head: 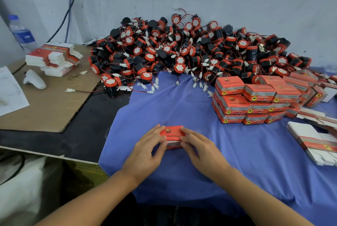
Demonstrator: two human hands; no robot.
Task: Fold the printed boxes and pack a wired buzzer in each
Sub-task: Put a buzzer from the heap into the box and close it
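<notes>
1. Two hands hold one small red printed box [172, 131]. The left hand [145, 150] grips its left end and the right hand [202, 150] grips its right end. On both hands the fingers bend over the top and the thumbs press the near side.
2. I think both ends are held so the box keeps its shape while its flaps get pushed in.
3. The box is low over the blue cloth [182, 101] on the bench [54, 142], right in front of the person. It is well apart from the piles, so there is room to work.
4. Its top looks shut. I cannot tell if a buzzer is inside yet.
5. Lots of wired buzzers [182, 52] lie in a big heap at the back, against the wall. Their red wires and white plugs are all tangled. The heap is probably there so the next one is easy to grab.
6. Many closed boxes [251, 101] are stacked in rows on the right, touching the edge of the heap. They look done, but what is in them is hidden.
7. Some flat boxes [52, 58] wait in a pile on a cardboard sheet [54, 101] at the left. More flat ones [313, 140] lie at the far right, near the right hand.
</notes>
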